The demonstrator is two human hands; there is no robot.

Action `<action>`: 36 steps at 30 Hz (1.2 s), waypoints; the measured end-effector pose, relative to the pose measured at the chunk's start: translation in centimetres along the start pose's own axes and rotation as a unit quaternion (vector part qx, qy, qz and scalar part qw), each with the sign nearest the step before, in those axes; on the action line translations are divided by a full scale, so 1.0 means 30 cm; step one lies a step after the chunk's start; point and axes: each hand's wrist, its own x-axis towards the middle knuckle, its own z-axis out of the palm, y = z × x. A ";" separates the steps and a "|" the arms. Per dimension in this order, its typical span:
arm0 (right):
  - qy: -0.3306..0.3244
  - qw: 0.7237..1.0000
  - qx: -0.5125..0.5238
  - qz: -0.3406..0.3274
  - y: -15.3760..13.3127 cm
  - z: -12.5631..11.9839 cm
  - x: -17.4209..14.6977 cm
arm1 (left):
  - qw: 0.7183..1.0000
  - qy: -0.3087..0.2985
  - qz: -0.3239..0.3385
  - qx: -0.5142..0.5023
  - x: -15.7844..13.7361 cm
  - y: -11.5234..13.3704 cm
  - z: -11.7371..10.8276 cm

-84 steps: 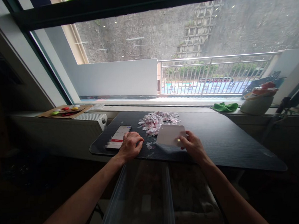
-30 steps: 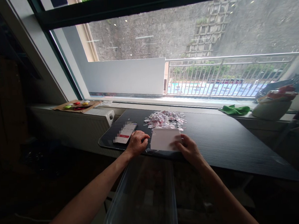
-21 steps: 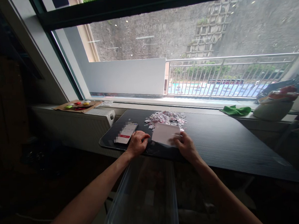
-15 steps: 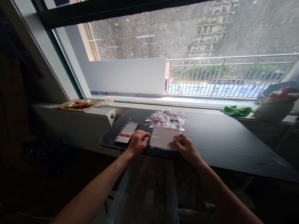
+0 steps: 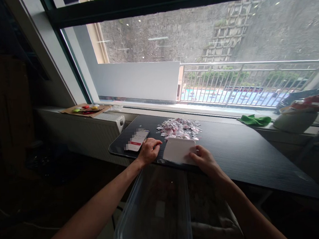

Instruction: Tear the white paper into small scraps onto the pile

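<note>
In my right hand [image 5: 205, 159] is a white, flat, rectangular piece like a shallow lid or tray [image 5: 178, 150], gripped by its right side and tilted over the table's front edge. Just behind it lies a heap of small printed plastic or paper scraps [image 5: 178, 127]. My left hand [image 5: 150, 150] is at the front edge, left of the white piece and apart from it, with fingers curled together; whatever they may hold is hidden. Beside that hand lies a phone [image 5: 137, 140] with a lit screen. Below the edge stands a clear plastic bin [image 5: 153, 205].
The dark table [image 5: 244, 154] reaches to the right. A radiator [image 5: 85, 134] stands at the left, with cardboard [image 5: 68, 111] and colourful items on the ledge above. A green cloth [image 5: 255, 120] and a pale bag [image 5: 295, 119] rest on the right sill, under the window.
The white piece and my right hand have shifted slightly down and right, opening a small gap from my left hand. The whole view has also shifted a little; the heap looks the same.
</note>
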 end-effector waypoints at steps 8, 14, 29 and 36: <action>0.015 1.000 -0.012 0.012 0.006 -0.026 0.004 | 1.000 0.008 0.001 -0.002 -0.001 -0.002 0.003; -0.010 1.000 -0.019 0.022 0.003 -0.025 -0.008 | 1.000 0.005 0.005 -0.002 -0.001 -0.004 0.004; -0.033 0.999 0.022 0.016 -0.017 0.003 -0.006 | 1.000 -0.002 -0.007 0.006 -0.002 0.000 -0.001; -0.012 1.000 0.007 0.019 -0.029 -0.018 -0.040 | 1.000 0.001 -0.005 -0.001 -0.001 0.002 -0.001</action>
